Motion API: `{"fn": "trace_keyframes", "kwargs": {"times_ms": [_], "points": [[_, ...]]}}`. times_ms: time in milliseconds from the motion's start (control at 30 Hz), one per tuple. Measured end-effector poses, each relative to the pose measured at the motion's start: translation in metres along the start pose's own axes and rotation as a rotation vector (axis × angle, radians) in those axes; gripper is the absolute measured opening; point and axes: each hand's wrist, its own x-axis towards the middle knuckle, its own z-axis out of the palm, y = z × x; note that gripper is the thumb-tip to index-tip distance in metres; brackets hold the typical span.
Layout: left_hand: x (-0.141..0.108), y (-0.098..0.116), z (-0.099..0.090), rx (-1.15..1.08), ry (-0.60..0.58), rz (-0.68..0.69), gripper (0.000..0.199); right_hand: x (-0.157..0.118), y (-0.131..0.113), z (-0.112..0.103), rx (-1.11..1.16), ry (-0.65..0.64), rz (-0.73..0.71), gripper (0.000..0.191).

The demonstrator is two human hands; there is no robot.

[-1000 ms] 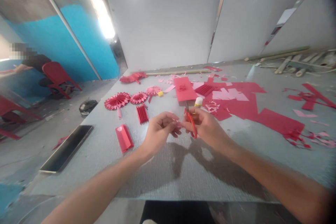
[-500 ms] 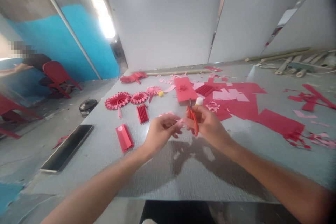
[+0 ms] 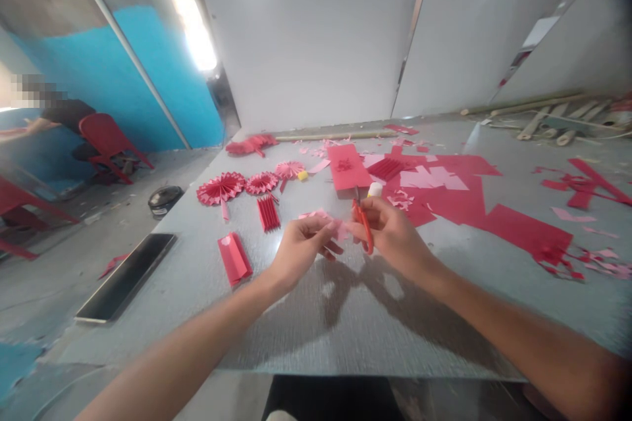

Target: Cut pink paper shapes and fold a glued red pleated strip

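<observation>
My left hand pinches a piece of pink paper, which is crumpled or cut and reaches across to my right hand. My right hand grips a pair of red-handled scissors, with the blades pointing up and partly hidden by my fingers. Just beyond the hands stand a white-capped glue stick and a red card. Round red paper fans and a pleated red paper strip lie to the left.
Red and pink paper sheets and scraps cover the grey table's right side. A folded red paper and a dark slab lie at the left. A person sits by a red chair beyond the table.
The pink paper now shows more between my hands, and it has risen slightly. The scissors have turned more upright, and my hands have drawn a little closer together.
</observation>
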Motion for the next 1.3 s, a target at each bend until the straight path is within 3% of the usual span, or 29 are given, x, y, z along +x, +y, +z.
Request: {"fn": "trace_keyframes", "kwargs": {"times_ms": [233,533,700,1100,1300], "points": [[-0.0003,-0.0023,-0.0029,0.016,-0.079,0.028,0.021,0.0019,0.0045,-0.0012,-0.014,0.021,-0.039,0.026],[-0.0018,0.0011,-0.0001,-0.015,-0.043,0.069,0.032,0.0,0.004,0.0009,0.004,-0.029,-0.054,0.025],[-0.0043,0.0027,0.0003,0.0,-0.069,0.09,0.026,0.0006,0.0037,0.0009,-0.014,-0.002,-0.048,0.026],[-0.0027,0.0024,0.0005,-0.012,0.135,0.153,0.025,-0.002,-0.0017,0.0005,0.064,0.009,-0.035,0.033],[-0.0047,0.002,0.0022,-0.025,0.108,0.123,0.022,-0.0067,-0.0042,0.0053,0.061,-0.034,-0.039,0.032]]}}
